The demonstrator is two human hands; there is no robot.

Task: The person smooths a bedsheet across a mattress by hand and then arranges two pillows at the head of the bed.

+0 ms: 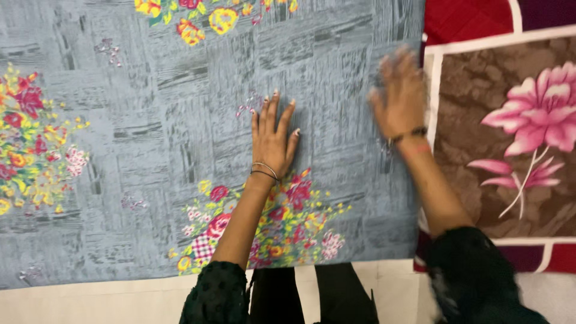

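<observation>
The cloth [180, 138], grey-blue with brushed block marks and bunches of red, yellow and pink flowers, lies spread flat and fills most of the view. Well left of the hands sits one flower bunch at the cloth's left edge; another runs along the top edge, above the fingertips. A third bunch lies just below the left hand, under that forearm. Beneath the cloth's near edge shows a pale surface [90, 300], and the person's dark sleeves come in from the bottom.

The left hand [273, 141] lies palm down on the cloth, fingers straight and a little spread, clasping nothing; thin bangles circle the wrist. The right hand [401, 99], just right of it, is blurred. It is spread flat too, fingers splayed, at the cloth's right edge, and I cannot tell whether it presses the cloth or hovers just above it. A dark band and a pink one sit at that wrist.

Right of the right hand, past the cloth's edge, lies a blanket [480, 120] with a brown panel, a large pink flower, white borders and red patches.
</observation>
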